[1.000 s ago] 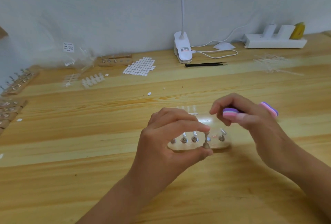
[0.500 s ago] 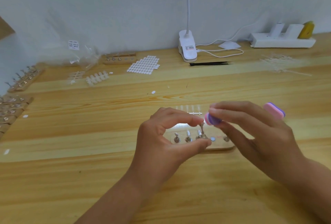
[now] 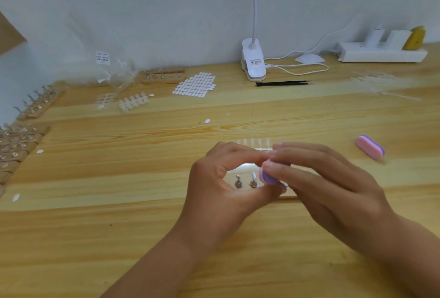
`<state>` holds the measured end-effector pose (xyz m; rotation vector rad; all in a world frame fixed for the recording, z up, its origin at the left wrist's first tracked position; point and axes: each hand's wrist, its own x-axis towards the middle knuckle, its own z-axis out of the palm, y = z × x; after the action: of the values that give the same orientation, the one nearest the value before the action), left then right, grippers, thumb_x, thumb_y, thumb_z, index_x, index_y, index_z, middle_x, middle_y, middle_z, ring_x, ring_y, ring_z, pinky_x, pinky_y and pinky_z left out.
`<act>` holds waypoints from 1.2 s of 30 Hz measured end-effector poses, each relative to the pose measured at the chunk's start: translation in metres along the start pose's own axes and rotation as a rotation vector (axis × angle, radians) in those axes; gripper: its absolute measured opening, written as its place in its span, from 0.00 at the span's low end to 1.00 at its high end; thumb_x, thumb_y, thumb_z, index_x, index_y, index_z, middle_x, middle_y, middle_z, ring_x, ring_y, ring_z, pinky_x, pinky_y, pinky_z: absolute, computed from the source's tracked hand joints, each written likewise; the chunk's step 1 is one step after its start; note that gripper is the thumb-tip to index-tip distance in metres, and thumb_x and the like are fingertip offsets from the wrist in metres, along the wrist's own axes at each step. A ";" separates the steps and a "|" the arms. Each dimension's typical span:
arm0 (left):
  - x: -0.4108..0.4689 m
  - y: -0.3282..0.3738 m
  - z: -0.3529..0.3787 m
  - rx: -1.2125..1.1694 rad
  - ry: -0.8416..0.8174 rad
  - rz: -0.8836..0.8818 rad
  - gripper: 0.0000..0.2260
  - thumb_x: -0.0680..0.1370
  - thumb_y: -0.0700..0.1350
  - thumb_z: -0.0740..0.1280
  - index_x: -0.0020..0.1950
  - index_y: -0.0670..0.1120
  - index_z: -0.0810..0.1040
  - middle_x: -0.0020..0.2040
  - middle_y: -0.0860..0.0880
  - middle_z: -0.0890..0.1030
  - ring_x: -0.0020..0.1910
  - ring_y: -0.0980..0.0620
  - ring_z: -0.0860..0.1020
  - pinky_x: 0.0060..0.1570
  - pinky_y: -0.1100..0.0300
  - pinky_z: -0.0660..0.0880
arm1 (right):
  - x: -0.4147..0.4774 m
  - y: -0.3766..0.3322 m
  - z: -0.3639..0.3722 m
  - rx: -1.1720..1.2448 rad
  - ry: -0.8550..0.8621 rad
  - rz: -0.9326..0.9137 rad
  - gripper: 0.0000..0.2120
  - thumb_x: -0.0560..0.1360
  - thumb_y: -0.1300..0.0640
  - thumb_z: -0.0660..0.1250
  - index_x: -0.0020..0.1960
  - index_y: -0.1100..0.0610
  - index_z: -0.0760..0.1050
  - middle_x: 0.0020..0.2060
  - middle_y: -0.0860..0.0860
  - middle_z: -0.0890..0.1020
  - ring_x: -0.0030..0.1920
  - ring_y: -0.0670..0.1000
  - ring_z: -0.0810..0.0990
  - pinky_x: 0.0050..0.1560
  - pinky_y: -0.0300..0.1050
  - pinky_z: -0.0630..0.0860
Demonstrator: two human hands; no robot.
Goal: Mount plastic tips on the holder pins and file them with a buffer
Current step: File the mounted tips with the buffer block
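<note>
Since filing turns on buffer (image 3: 267,176) meeting tip, note: buffer's over the holder (image 3: 245,171) on the tabletop (image 3: 119,214), long axis running right-to-left, rounded end butting the left hand (image 3: 221,193) pinch; right hand (image 3: 328,193) grips it. Left prob. pinches a pin, tip hidden. Buffer: pink/purple layers, small block.

From the holder (image 3: 245,172) I saw a spare buffer (image 3: 369,147) at two o'clock and tweezers (image 3: 283,82) at twelve, before the clip lamp (image 3: 253,63).
</note>
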<state>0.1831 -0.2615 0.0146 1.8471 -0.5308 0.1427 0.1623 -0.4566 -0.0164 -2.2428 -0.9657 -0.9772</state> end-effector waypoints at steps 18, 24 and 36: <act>0.001 -0.005 0.002 -0.334 -0.085 -0.071 0.14 0.62 0.48 0.80 0.46 0.53 0.86 0.46 0.53 0.85 0.49 0.52 0.78 0.57 0.47 0.73 | 0.007 -0.011 0.000 0.022 0.207 0.185 0.11 0.76 0.65 0.71 0.57 0.58 0.77 0.52 0.49 0.81 0.57 0.39 0.79 0.61 0.29 0.70; 0.001 -0.004 0.002 -0.379 -0.065 -0.085 0.14 0.61 0.47 0.80 0.46 0.54 0.87 0.45 0.53 0.85 0.48 0.54 0.79 0.56 0.48 0.73 | 0.008 -0.013 -0.001 0.023 0.283 0.179 0.12 0.75 0.65 0.71 0.57 0.58 0.76 0.51 0.44 0.81 0.58 0.37 0.78 0.61 0.30 0.71; 0.000 -0.007 0.001 -0.403 -0.107 -0.091 0.13 0.64 0.47 0.78 0.47 0.54 0.86 0.46 0.54 0.85 0.45 0.57 0.77 0.52 0.52 0.72 | 0.003 -0.005 0.004 0.032 0.207 0.184 0.12 0.77 0.68 0.69 0.59 0.58 0.75 0.52 0.50 0.80 0.57 0.44 0.79 0.61 0.35 0.73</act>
<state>0.1860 -0.2605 0.0082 1.4861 -0.5063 -0.1184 0.1615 -0.4495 -0.0154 -2.1114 -0.6676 -1.0762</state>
